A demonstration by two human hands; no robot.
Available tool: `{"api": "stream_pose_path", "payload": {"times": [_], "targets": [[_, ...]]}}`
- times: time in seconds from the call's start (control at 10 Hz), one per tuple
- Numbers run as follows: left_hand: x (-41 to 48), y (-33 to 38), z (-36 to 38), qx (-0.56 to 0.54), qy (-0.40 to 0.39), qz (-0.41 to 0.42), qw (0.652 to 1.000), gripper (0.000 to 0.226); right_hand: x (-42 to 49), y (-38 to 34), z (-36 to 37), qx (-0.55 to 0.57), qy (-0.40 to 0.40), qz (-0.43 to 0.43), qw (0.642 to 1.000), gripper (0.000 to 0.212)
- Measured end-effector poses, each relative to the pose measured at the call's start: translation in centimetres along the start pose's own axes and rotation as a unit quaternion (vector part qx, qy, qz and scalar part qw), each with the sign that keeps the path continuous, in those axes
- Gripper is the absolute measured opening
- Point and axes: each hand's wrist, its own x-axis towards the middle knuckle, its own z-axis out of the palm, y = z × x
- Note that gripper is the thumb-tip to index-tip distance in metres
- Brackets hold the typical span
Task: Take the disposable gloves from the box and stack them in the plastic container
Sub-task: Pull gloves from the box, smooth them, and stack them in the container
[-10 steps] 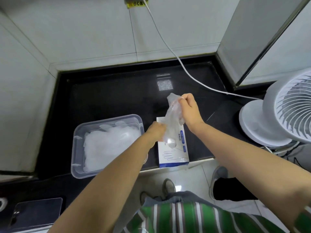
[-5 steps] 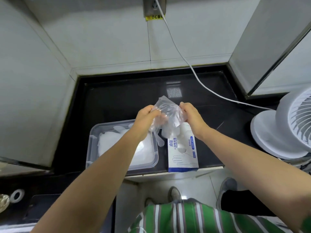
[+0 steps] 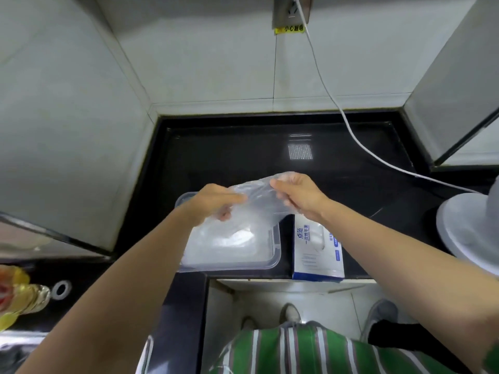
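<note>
A thin clear disposable glove [image 3: 259, 197] is stretched between both hands above the plastic container [image 3: 274, 261]. My left hand [image 3: 216, 202] pinches its left end, and my right hand [image 3: 294, 194] pinches its right end. The clear container sits on the black counter and holds a pile of translucent gloves [image 3: 226, 244]. Right of it lies the white and blue glove box [image 3: 317, 249], with a glove showing in its top opening.
A white fan [image 3: 469, 233] stands at the right edge, its white cable [image 3: 348, 125] running across the counter [image 3: 243, 155] to a wall socket. A yellow oil bottle [image 3: 19, 295] lies at lower left. Tiled walls enclose the counter at left and back.
Both hands carried the glove left from above the box to over the container and pulled it out sideways between them. The camera view shifted left as well.
</note>
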Motion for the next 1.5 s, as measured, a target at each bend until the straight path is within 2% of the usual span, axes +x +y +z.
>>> {"api": "stream_pose_path", "payload": {"times": [0.1,0.2,0.3,0.4,0.5,0.6,0.7,0.8,0.9,1.0,1.1,1.2,1.3,1.4,1.5], "targets": [[0.3,-2.5,-2.1,-0.094,0.063,-0.074,0.991,0.037,0.4,1.0,2.5,-0.048,0.05,-0.033,0.997,0.011],[0.3,-3.1,-2.3,-0.307,0.109,-0.063,0.943,0.024,0.7,2.1,5.0,-0.126,0.09,-0.062,0.986,0.008],[0.5,-3.3,-0.7,-0.295,0.191,-0.027,0.936,0.024,0.7,2.8,7.1,-0.12,0.095,-0.068,0.986,0.017],[0.3,-3.8,0.5,-0.127,0.301,0.023,0.945,0.015,0.4,2.9,8.0,-0.123,0.092,-0.07,0.986,0.023],[0.2,-5.0,0.8,0.027,0.332,0.064,0.941,0.014,0.1,2.4,7.7,-0.052,0.112,-0.101,0.987,0.02],[0.3,-6.0,0.8,0.089,0.336,0.043,0.937,0.026,0.4,2.0,6.8,-0.026,0.213,-0.15,0.965,0.01],[0.1,-6.3,1.4,0.135,0.246,-0.007,0.96,0.028,0.7,1.4,6.6,-0.045,0.257,-0.214,0.942,0.016],[0.7,-7.6,2.2,0.301,0.231,-0.038,0.925,0.038,0.4,0.8,7.6,-0.104,0.177,-0.271,0.94,0.019],[0.5,-6.4,2.5,0.13,0.285,-0.003,0.949,0.03,0.7,2.3,9.4,-0.229,-0.012,-0.15,0.962,0.017],[1.0,-7.2,2.5,0.202,0.25,0.031,0.946,0.03,1.6,5.0,10.5,-0.347,-0.103,0.045,0.931,0.026],[0.8,-7.9,2.1,0.247,0.2,-0.04,0.947,0.042,2.3,6.4,10.5,-0.399,-0.14,0.132,0.896,0.053],[0.5,-8.2,2.3,0.279,0.192,-0.076,0.938,0.053,2.7,7.2,10.5,-0.431,-0.149,0.131,0.88,0.064],[-0.2,-7.0,2.6,0.393,0.292,0.075,0.868,0.041,3.5,8.1,10.8,-0.452,-0.161,0.149,0.865,0.077],[-0.3,-5.0,4.1,0.37,0.292,0.276,0.838,0.033,3.7,8.8,11.2,-0.499,-0.181,0.15,0.834,0.035],[0.7,-4.0,5.8,0.281,0.121,0.103,0.946,0.018,3.8,9.3,11.0,-0.491,-0.181,0.157,0.837,0.021]]}}
